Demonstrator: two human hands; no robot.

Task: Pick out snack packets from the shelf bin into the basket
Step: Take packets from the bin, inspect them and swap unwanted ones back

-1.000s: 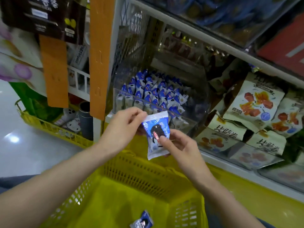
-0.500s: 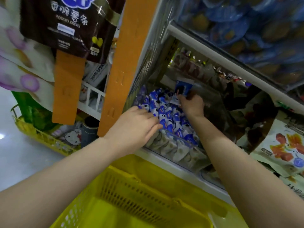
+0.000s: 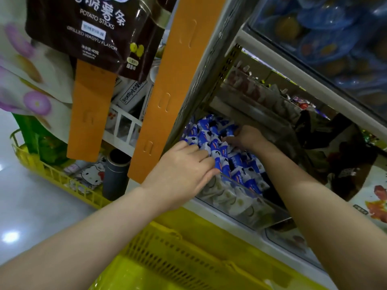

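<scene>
Touching glossy packets (image 3: 236, 162) in clear bin (image 3: 264, 214) | left hand (image 3: 184, 169) flat | right hand (image 3: 245, 136) grip unclear

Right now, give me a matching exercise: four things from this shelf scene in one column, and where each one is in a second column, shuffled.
Things
1. left hand
2. right hand
3. yellow basket
4. potato sticks bag

Places
A. hanging at the upper left of the view
B. below the shelf, at the bottom of the view
C. at the front of the clear bin, fingers laid on the blue packets
D. farther back in the bin, among the packets

Pairs: 1-C, 2-D, 3-B, 4-A
</scene>
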